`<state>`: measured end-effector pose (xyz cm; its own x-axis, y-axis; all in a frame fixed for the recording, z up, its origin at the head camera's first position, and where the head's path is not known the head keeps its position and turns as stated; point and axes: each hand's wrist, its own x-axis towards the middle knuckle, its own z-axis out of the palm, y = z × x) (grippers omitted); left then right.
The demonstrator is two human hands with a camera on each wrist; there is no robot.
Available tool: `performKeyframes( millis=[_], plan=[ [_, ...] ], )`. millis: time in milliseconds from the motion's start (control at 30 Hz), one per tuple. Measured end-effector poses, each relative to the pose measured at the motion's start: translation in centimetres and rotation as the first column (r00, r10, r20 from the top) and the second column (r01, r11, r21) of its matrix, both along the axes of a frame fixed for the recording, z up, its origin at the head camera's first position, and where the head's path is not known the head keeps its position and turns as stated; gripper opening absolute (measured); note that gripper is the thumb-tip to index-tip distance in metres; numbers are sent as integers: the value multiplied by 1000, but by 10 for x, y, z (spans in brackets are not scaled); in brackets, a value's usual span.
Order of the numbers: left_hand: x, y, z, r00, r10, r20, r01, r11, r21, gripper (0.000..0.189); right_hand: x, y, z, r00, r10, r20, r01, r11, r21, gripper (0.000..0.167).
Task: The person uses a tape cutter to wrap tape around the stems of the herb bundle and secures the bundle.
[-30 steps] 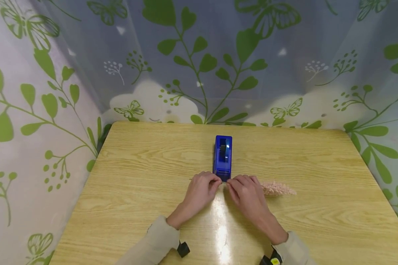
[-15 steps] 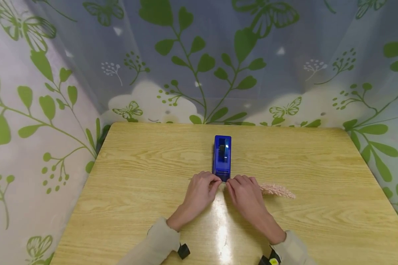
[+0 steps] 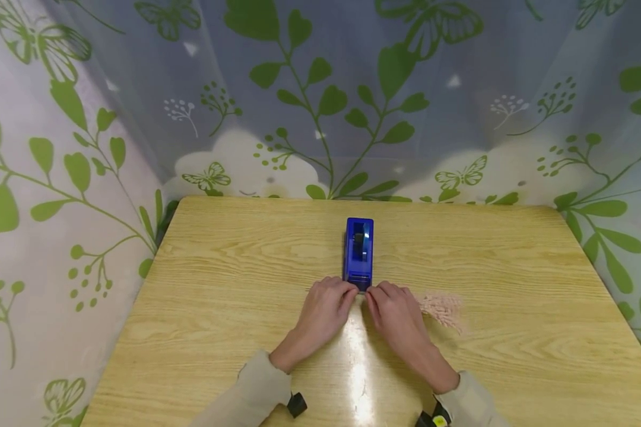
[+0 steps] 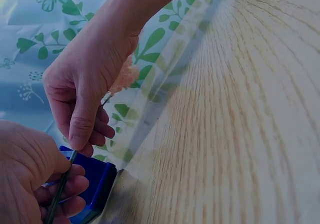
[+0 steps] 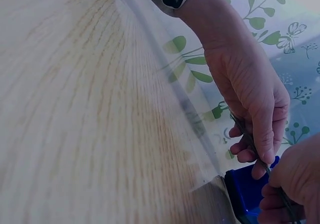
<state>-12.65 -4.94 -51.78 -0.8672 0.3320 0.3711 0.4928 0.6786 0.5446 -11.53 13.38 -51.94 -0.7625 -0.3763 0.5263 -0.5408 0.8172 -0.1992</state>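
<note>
A flower stem with a fluffy pink head (image 3: 442,309) lies across both hands. My left hand (image 3: 324,308) pinches its thin dark green stem (image 4: 61,189) between thumb and fingers. Close beside it, my right hand (image 3: 397,311) pinches the same stem nearer the pink head, which sticks out to the right and looks blurred. Just beyond the fingertips stands a blue tape dispenser (image 3: 359,252), its front end right at the hands. In the right wrist view the stem (image 5: 247,136) runs through both sets of fingers. Whether tape is on the stem cannot be made out.
The wood-grained table (image 3: 235,249) carries the dispenser near its middle. Behind and at the sides hangs a curtain (image 3: 352,89) printed with leaves and butterflies. Dark wrist cameras (image 3: 297,405) sit at the sleeves.
The pink flower head has swung toward me and blurred, as the stem turns in the fingers. Both hands stay in nearly the same place, and the tape dispenser has not moved.
</note>
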Motion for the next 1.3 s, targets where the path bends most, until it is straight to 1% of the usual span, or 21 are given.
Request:
performKeyframes(
  millis=[200,367,567,833,933,1000,1167,1233,1300],
  plan=[
    [0,1,1,1000,8,1,-8,1000,11,13,0,0,1,1000,-2,10,2,1000,1,5],
    [0,1,1,1000,10,3,-10,1000,19,11,0,1,3,1000,0,18,1,1000,-24,5],
    [-1,1,1,1000,4,15,-4,1000,24,10,-1,2,5,1000,5,10,-4,999,-46,5],
    [-1,0,1,999,-11,31,8,997,70,9,-2,3,6,1000,9,13,-8,997,-77,5],
    [-1,0,2,999,-20,28,17,996,83,9,-2,2,7,999,1,44,3,996,-90,4],
    [-1,0,2,999,-23,23,21,996,88,9,-1,1,8,997,-10,81,17,996,-88,4],
    [-2,0,1,999,-30,19,28,994,102,8,-1,0,12,980,-46,194,53,998,-30,22],
    [-1,0,1,999,-34,21,31,994,106,8,-2,0,14,973,-60,223,64,998,-12,25],
    [-1,0,1,999,-38,21,35,993,111,8,-2,0,15,967,-65,245,72,997,-17,26]
  ],
)
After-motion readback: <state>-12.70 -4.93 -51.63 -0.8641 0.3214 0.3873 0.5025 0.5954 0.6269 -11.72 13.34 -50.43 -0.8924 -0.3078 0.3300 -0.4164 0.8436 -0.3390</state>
